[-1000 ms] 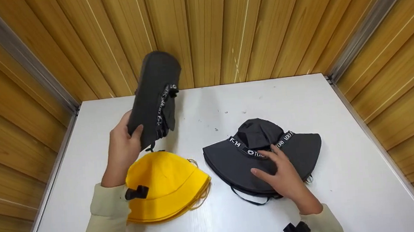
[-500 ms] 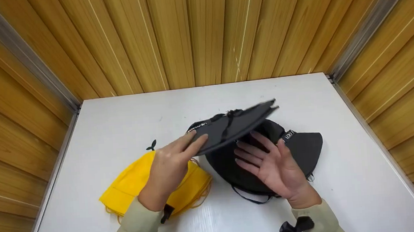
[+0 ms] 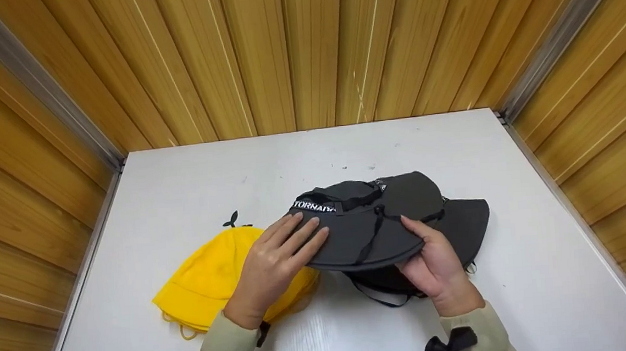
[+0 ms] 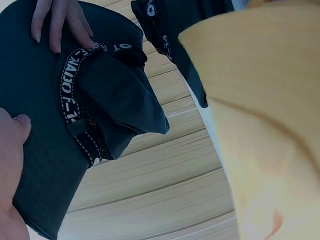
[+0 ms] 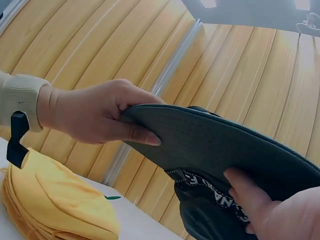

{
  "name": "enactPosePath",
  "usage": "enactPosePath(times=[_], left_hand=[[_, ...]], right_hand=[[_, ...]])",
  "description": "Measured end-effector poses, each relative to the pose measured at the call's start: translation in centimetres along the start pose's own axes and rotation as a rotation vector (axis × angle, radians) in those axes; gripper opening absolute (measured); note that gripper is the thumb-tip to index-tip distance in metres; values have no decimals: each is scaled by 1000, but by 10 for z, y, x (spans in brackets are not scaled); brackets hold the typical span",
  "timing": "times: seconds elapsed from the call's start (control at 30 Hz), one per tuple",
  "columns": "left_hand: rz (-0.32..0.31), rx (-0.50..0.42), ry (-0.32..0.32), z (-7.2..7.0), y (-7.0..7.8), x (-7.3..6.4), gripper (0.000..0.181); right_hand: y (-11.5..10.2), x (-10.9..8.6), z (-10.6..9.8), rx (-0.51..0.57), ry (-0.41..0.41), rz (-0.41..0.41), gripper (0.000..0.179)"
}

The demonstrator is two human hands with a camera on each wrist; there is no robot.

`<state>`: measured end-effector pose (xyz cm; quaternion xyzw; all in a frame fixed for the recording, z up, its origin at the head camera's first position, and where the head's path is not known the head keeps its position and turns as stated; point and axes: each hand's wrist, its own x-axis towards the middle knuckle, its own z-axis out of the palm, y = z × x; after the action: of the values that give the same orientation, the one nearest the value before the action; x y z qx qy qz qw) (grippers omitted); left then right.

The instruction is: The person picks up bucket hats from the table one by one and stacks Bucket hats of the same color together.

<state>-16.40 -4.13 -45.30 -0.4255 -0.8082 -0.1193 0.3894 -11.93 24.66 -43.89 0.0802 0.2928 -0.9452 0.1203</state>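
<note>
Both hands hold a dark grey bucket hat [image 3: 345, 239] with a white-lettered band and a black cord, brim underside facing up. My left hand [image 3: 272, 263] grips the brim at its left, fingers spread over the fabric. At the brim's right edge, my right hand [image 3: 435, 269] pinches it, thumb above and fingers underneath. The left wrist view shows the lettered band [image 4: 70, 85] and the soft crown [image 4: 120, 95]. Partly hidden below the held hat, more dark hat fabric [image 3: 468, 225] lies on the table.
Yellow hat fabric [image 3: 205, 282] with loose cords and a small green sprout [image 3: 231, 220] lies left, partly behind the left forearm. The white table [image 3: 208, 177] is bounded by wood-patterned walls [image 3: 315, 48] at the back and sides.
The left hand has carried the dark hat from the upper left over to the dark hat on the right, tipping it over. The right hand has turned palm up and taken the brim's right edge.
</note>
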Motion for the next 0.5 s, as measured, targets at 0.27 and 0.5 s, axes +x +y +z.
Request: enactPosePath(times=[0.27,0.5], left_hand=[[-840,-459,143,16,23,7,79],[-1365,-1773,533,26,41,24,60]], right_hand=[[15,3,-4,30,-18,-218,59],[36,4,-8,5,19,-362,55]])
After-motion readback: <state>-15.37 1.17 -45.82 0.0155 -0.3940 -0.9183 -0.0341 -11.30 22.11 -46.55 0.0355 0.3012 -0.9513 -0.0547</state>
